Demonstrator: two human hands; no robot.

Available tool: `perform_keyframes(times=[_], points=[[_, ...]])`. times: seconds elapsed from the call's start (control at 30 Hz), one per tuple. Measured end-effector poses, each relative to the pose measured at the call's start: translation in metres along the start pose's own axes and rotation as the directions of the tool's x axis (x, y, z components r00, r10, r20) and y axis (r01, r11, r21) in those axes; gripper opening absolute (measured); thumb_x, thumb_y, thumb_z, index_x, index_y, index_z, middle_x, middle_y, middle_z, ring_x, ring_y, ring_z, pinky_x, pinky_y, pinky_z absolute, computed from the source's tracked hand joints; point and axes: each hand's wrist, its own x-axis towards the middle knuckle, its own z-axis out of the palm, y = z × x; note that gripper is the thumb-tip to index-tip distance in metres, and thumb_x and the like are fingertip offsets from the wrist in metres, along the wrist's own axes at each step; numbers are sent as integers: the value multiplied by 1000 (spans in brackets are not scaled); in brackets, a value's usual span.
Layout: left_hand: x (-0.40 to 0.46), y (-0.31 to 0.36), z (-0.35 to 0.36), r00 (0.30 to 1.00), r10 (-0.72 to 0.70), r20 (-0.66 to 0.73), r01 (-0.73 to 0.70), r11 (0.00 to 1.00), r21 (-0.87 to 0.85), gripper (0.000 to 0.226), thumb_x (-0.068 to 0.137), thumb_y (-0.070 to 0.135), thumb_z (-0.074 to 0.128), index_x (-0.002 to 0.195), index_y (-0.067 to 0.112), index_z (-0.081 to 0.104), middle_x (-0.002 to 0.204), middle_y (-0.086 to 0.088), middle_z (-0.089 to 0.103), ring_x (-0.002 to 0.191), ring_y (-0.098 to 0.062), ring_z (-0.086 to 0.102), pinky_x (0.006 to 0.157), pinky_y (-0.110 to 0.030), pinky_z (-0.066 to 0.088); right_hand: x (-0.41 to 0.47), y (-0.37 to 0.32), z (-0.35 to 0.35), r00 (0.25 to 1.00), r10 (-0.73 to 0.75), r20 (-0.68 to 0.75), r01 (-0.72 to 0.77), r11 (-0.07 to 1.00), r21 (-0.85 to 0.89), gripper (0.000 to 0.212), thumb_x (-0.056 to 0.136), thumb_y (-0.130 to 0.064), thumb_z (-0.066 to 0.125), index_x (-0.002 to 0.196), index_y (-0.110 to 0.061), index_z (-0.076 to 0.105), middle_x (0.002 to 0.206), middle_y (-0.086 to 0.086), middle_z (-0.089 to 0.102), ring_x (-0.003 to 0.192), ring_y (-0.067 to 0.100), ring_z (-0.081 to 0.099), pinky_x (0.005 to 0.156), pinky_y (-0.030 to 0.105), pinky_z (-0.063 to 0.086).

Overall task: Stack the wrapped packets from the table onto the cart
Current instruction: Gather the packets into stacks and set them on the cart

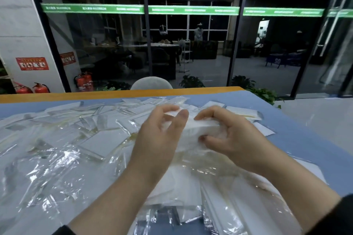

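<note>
Now both hands are up over the middle of the desk [305, 139], working one small bundle of packets [198, 129] between them. The left hand [160, 135] comes in from the near side with its fingers curled round the bundle's left end, thumb on the near face. The right hand [229, 135] takes the other end, fingers hooked over the top edge and thumb tucked beneath, so each grip is clamped on the same white bundle. It looks like the bundle is being squared up, edges pressed flush, though motion blur softens the fingertips and the exact contact is hard to read.

Under and around the hands, the blue desk is carpeted with loose wrapped packets [99, 145], clear film glinting, lying flat and overlapping at all angles from the near edge to the orange strip at the far side. A thicker heap of them [181, 187] sits right under the forearms.

As for progress, the judgement has to be cautious: the cart is nowhere in view, so nothing shows how many packets have reached it. What the desk says is plain enough, though; the great bulk of the packets is lying here unstacked. Only this one handful is gathered. By that reckoning the job is in its early going, with collecting, aligning and carrying over to the cart left to do for nearly everything in sight.
</note>
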Motion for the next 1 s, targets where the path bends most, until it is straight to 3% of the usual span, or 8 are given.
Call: perform_keyframes(times=[0.13, 0.23, 0.3, 0.37, 0.47, 0.6, 0.87, 1.0], points=[[-1, 6, -3, 973, -58, 225, 101, 978, -180, 54, 70, 19, 92, 113, 37, 65, 92, 4, 75, 83, -12, 72, 70, -24, 57, -2, -13, -24, 999, 29, -39, -25, 997, 79, 35, 85, -6, 74, 102, -35, 65, 96, -11, 68, 82, 16, 65, 75, 37, 57], [-4, 6, 4, 959, -39, 281, 101, 972, -212, 33, 61, 12, 90, 86, 26, 73, 76, -1, 71, 70, -15, 65, 62, -21, 51, -10, -26, -35, 998, 32, 50, -32, 999, 3, 35, 86, -11, 75, 105, -37, 63, 99, -10, 67, 87, 15, 65, 79, 41, 57], [-8, 7, 5, 956, -20, 293, 88, 971, -223, 25, 64, 12, 86, 83, 21, 73, 77, -8, 72, 71, -20, 66, 68, -30, 52, -18, -31, -51, 989, 77, 127, -73, 997, -37, 38, 84, -34, 80, 113, -45, 57, 110, -16, 63, 98, 6, 64, 84, 33, 57], [-11, 12, 5, 960, 9, 281, 43, 983, -177, 29, 64, 12, 89, 87, 19, 73, 85, -13, 75, 75, -23, 68, 76, -39, 51, -29, -27, -76, 982, 154, 109, -140, 982, -123, 52, 79, -56, 71, 127, -48, 51, 122, -22, 58, 114, -2, 58, 92, 25, 53], [-17, 23, 5, 977, 12, 211, 15, 992, -127, 21, 76, 12, 85, 92, 19, 73, 90, -12, 76, 80, -27, 71, 81, -44, 53, -49, 1, -117, 928, 374, 6, -344, 860, -378, 37, 93, -46, 66, 127, -35, 56, 121, -15, 61, 108, 6, 59, 93, 28, 49], [-22, 40, 18, 988, -5, 157, 24, 992, -122, 13, 85, 18, 79, 97, 20, 74, 91, -4, 77, 89, -30, 73, 81, -48, 58, -73, 49, -139, 705, 696, 137, -469, 603, -645, 62, 84, -47, 77, 138, -35, 50, 130, -11, 55, 109, 13, 60, 95, 34, 52], [-36, 18, 31, 993, -14, 116, 19, 999, -43, 11, 86, 15, 78, 88, 21, 69, 79, 3, 73, 70, -13, 67, 66, -32, 52, -60, 69, -136, 641, 745, 184, -444, 556, -703, 78, 71, -54, 85, 137, -37, 47, 120, -8, 56, 105, 17, 60, 88, 31, 50], [-33, 14, 25, 990, -111, 87, 121, 984, -131, 11, 86, 12, 79, 89, 14, 68, 75, 0, 72, 68, -16, 69, 59, -34, 58, -57, 68, -135, 662, 736, 142, -418, 520, -745, 47, 77, -51, 80, 115, -33, 59, 107, -12, 58, 99, 16, 59, 90, 35, 51]])
